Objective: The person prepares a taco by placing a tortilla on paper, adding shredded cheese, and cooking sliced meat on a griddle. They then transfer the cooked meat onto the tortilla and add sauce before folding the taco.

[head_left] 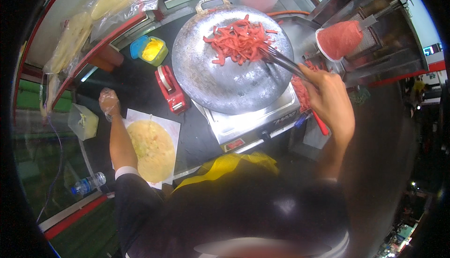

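My right hand (329,102) is closed round metal tongs (288,62). Their tips reach into a heap of red meat strips (239,41) on the large round grey pan (225,87). Over at the left, my left hand (109,102), in a clear plastic glove, is curled above the dark counter; whatever its fingers hold, if anything, is hidden. Beneath my left forearm a round flatbread (152,157) with pale green shreds on it lies on white paper (171,129).
The pan sits on a silver gas stove (255,123). Left of it are a red stapler-like tool (170,90), a tub of yellow spread (153,50), a pale container (83,122) and a water bottle (89,183). A red meat cone (341,40) stands at the right.
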The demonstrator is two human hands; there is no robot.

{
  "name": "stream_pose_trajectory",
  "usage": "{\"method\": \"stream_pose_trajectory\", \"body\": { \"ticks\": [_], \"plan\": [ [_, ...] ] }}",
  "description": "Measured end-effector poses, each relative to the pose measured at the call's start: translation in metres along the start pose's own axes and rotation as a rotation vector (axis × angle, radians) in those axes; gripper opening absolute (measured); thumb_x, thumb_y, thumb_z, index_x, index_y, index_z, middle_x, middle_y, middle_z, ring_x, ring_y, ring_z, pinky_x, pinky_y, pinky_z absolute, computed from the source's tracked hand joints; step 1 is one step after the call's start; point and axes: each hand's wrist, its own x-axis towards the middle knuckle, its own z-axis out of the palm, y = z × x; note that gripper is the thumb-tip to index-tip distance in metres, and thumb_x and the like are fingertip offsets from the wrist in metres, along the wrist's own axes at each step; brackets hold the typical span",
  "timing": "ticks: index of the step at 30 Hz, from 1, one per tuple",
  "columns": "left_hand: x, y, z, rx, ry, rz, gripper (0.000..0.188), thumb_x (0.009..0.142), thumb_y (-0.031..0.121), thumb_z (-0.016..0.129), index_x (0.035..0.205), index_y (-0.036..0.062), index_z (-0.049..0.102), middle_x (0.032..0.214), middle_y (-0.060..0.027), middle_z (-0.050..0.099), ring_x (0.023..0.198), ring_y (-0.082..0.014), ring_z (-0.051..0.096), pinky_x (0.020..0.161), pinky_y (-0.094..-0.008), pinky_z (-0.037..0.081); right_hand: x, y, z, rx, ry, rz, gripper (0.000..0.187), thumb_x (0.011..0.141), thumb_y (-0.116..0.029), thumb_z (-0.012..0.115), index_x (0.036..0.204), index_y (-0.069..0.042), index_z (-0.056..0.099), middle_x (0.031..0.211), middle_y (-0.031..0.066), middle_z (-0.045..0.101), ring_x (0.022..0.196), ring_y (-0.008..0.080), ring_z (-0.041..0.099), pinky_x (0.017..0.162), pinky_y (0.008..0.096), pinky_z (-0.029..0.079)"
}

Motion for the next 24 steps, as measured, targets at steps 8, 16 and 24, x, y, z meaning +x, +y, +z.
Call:
{"method": "stream_pose_trajectory", "body": {
  "ticks": [8,16,24],
  "plan": [
    [0.009,0.011,-0.035,0.120,-0.055,0.027,0.018,0.101,0.014,0.065,0.095,0.0114,0.081,0.102,-0.0093,0.081,0.093,-0.0285,0.081,0.087,-0.0420,0.065,0.024,-0.008,0.021,0.094,-0.031,-0.061,0.046,0.098,-0.002,0.076,0.144,-0.008,0.078,0.092,0.0262,0.070,0.083,0.0468,0.071,0.078,0.0528,0.053],
    [0.005,0.014,-0.047,-0.082,-0.004,-0.042,0.015,0.100,0.016,0.067,0.097,0.0112,0.082,0.100,-0.0139,0.081,0.096,-0.0336,0.080,0.088,-0.0471,0.063,0.051,-0.007,0.020,-0.036,0.020,0.008,0.045,0.097,-0.004,0.075,0.142,-0.005,0.078,0.094,0.0266,0.071,0.087,0.0474,0.072,0.080,0.0545,0.053],
    [0.009,0.017,-0.045,-0.338,-0.033,-0.305,0.017,0.101,0.021,0.071,0.103,0.0078,0.081,0.104,-0.0166,0.083,0.100,-0.0386,0.080,0.092,-0.0493,0.063,0.036,-0.016,0.010,-0.049,-0.129,0.037,0.054,0.091,0.000,0.072,0.144,-0.011,0.079,0.095,0.0218,0.071,0.087,0.0442,0.072,0.081,0.0542,0.055]
  ]
}}
